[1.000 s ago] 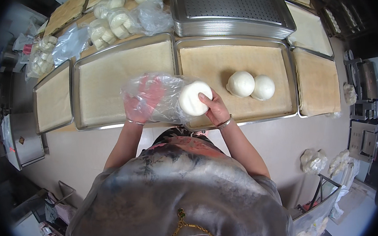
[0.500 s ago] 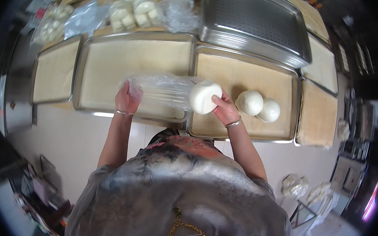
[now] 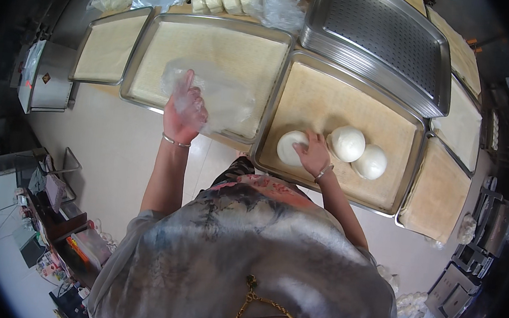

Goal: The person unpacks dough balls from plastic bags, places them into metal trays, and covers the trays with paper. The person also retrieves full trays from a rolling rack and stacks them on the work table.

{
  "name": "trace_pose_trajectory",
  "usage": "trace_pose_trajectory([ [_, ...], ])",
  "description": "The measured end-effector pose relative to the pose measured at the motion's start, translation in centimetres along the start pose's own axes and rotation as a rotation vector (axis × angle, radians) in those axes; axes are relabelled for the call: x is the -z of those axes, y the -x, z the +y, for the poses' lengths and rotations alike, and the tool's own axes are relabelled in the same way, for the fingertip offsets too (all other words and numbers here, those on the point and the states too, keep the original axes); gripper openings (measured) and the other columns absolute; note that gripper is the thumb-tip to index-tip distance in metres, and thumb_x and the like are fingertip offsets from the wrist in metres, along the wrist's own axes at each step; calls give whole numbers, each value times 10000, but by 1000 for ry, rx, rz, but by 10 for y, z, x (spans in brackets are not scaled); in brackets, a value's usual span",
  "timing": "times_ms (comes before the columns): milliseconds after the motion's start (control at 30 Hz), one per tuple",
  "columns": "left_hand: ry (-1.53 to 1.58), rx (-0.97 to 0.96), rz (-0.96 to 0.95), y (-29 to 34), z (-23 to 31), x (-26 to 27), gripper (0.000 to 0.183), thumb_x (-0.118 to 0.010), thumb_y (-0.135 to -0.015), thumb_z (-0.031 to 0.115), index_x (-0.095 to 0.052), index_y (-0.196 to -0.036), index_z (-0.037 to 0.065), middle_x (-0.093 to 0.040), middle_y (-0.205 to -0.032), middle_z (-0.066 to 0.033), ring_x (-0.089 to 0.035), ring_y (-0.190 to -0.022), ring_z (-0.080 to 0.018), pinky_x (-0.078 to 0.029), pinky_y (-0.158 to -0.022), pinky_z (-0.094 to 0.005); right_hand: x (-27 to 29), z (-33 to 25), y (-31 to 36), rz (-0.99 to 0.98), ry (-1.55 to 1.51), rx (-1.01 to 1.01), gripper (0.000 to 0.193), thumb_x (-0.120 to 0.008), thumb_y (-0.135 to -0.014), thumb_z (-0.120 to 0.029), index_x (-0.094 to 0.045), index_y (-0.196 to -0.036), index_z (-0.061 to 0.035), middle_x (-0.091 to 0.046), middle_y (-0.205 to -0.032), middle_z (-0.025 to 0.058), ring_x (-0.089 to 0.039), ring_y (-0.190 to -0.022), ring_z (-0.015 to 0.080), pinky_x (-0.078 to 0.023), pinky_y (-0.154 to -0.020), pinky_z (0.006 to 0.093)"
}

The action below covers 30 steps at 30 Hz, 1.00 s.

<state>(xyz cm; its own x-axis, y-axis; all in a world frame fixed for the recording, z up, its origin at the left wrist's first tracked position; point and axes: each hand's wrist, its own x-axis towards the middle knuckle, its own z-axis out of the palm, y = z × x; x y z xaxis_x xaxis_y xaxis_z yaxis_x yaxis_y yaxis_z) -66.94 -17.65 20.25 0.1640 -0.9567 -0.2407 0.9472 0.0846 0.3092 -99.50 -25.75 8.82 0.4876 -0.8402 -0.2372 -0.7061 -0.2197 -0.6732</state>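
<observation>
While the right hand (image 3: 315, 156) is resting at one o'clock from the person's chest, its thumb and fingers are standing apart, the thumb touching a flattened, round white dough-like piece (image 3: 288, 150). That piece is lying at eight o'clock in a silver metal tray lined with tan paper (image 3: 309, 91); a push there could be denting its soft-looking surface or sliding it toward the near rim. At two o'clock from the same hand, a smooth white dome (image 3: 346, 144) is sitting just beside the fingers, touching a second smooth white dome (image 3: 370, 162) at its four o'clock side; a sideways knuckle bump could be shifting or marking both.

At eleven o'clock from the chest, the left hand (image 3: 186, 113) is showing partly curled fingers behind a thin, clear plastic bag (image 3: 229, 99). Glare and blur are probably hiding its grip, so whether it is pinching the film is unclear. The loose film is hanging over another silver tray with pale lining (image 3: 210, 40), where it could be snagging on the rim.

Farther off, at one o'clock, a stack of perforated silver trays (image 3: 385, 43) is crowding the dome tray's far edge, leaving less room for reaching.
</observation>
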Motion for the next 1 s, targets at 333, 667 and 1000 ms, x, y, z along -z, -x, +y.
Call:
trace_pose_trajectory([
  [333, 121, 350, -573, 2, -62, -48, 348, -329, -943, 341, -533, -1061, 85, -351, -559, 36, -348, -479, -87, -316, -458, -244, 58, -39, -21, -587, -1931, 81, 498, -557, -847, -293, -412, -1257, -49, -518, -1193, 129, -478, -1117, 283, -356, -964, 437],
  [667, 389, 206, -405, -20, -84, -19, 355, -440, -901, 267, -461, -1227, 130, -551, -903, -18, -519, -797, -139, -415, -773, -293, 107, -2, 23, -436, -2340, 327, 295, -473, -892, -160, -482, -1162, -42, -550, -1120, 141, -528, -1031, 284, -434, -884, 443],
  [1000, -291, 297, -375, -11, -108, -56, 724, -630, -818, 280, -222, -1402, 149, -533, -923, -48, -492, -722, -90, -421, -625, -200, 115, 27, 68, -346, -1545, -81, 344, -579, -838, -127, -488, -1139, 12, -598, -1032, 139, -586, -970, 254, -459, -873, 416],
])
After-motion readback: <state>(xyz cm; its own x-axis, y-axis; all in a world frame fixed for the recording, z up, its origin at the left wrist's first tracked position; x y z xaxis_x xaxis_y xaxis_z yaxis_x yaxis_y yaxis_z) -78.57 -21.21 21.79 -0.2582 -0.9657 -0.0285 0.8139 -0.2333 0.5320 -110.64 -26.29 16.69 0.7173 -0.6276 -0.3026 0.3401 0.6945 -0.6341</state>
